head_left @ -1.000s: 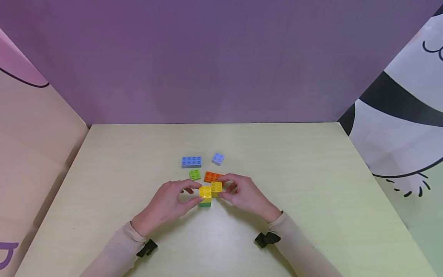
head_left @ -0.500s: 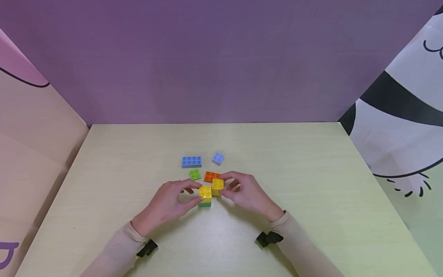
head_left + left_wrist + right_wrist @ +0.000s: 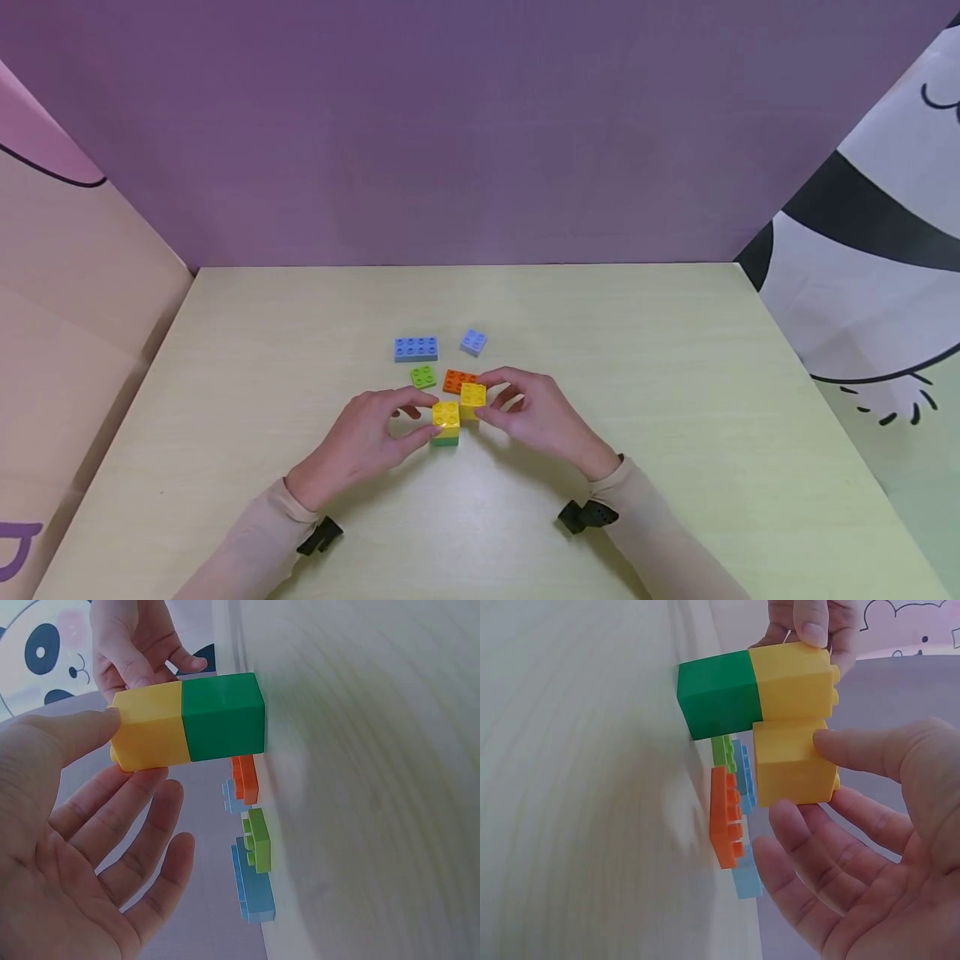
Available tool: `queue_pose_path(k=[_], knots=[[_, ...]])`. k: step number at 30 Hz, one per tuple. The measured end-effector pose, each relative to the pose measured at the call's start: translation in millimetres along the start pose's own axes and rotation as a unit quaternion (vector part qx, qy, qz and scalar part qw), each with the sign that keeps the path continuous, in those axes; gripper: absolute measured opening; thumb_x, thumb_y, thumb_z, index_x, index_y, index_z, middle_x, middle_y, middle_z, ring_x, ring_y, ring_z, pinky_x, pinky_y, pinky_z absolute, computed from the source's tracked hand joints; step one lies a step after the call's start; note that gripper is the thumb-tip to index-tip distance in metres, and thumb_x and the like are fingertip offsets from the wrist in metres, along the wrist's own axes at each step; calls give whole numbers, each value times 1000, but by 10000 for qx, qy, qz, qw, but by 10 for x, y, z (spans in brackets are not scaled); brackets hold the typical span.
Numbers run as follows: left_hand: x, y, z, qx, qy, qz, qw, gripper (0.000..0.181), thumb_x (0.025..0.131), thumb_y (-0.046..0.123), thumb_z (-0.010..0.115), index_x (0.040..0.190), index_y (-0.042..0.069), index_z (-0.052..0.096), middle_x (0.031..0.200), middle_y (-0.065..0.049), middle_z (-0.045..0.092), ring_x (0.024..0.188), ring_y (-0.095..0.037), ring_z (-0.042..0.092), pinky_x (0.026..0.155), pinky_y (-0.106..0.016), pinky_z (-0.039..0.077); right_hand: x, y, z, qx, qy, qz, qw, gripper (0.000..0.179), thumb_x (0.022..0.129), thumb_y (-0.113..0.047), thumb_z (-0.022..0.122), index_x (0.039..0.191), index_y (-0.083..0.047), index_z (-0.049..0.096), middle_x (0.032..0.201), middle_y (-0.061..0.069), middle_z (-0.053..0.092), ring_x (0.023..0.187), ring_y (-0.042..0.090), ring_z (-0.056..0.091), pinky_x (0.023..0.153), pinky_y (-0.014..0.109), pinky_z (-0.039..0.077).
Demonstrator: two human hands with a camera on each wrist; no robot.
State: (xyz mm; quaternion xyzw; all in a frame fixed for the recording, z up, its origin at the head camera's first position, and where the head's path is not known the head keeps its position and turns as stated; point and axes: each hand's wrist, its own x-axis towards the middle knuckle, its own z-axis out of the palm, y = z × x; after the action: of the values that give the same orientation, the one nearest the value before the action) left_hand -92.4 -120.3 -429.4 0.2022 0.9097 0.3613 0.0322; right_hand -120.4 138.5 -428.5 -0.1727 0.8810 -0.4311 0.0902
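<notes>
Left fingers [image 3: 124, 810] and right fingers [image 3: 806, 847] pinch seemingly touching yellow bricks [image 3: 795, 765].

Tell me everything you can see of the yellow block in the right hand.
The yellow block is a boxy toy brick with smooth, plastic-looking sides and four round studs on top. The right hand pinches it by its sides, holding it clear of the table. It is beside the yellow-and-green stack, about level with its upper brick; whether the two touch is hard to tell.

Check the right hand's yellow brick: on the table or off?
Off: in the right wrist view, the fingers pinch the yellow brick clear of the table, a gap showing beneath.
</notes>
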Motion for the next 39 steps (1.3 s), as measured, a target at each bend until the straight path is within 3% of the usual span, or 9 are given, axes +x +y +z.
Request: queue_pose_path(k=[11, 18, 29, 39], knots=[[4, 8, -19, -69, -33, 98, 9999, 34, 87, 32, 76, 119, 22, 70, 113, 6, 74, 95, -17, 70, 85, -39, 52, -19, -106, -34, 102, 140, -212, 9996, 31, 87, -21, 76, 118, -20, 68, 116, -4, 70, 96, 14, 69, 81, 32, 60], [9, 5, -21, -87, -71, -61, 9999, 35, 87, 32, 77, 119, 23, 70, 113, 5, 74, 96, -17, 69, 87, -39, 50, -19, -172, -64, 263, 341, -288, 9987, 29, 87, -19, 76, 116, -19, 68, 113, -3, 71, 95, 16, 70, 83, 36, 60], [15, -14, -12, -208, -82, -22, 9997, 35, 87, 33, 77, 120, 23, 70, 114, 8, 74, 97, -16, 69, 87, -40, 53, -16, -218, -62, 545, 712, -433, 9950, 31, 86, -22, 78, 115, -20, 68, 109, -3, 72, 95, 20, 71, 84, 40, 60], [14, -10, -15, -202, -77, -29, 9998, 34, 87, 33, 77, 119, 24, 70, 112, 7, 74, 95, -14, 69, 87, -39, 52, -18, -291, 0, 749, 672, -542, 9934, 30, 86, -19, 78, 114, -19, 69, 108, -2, 73, 94, 16, 71, 83, 39, 59]])
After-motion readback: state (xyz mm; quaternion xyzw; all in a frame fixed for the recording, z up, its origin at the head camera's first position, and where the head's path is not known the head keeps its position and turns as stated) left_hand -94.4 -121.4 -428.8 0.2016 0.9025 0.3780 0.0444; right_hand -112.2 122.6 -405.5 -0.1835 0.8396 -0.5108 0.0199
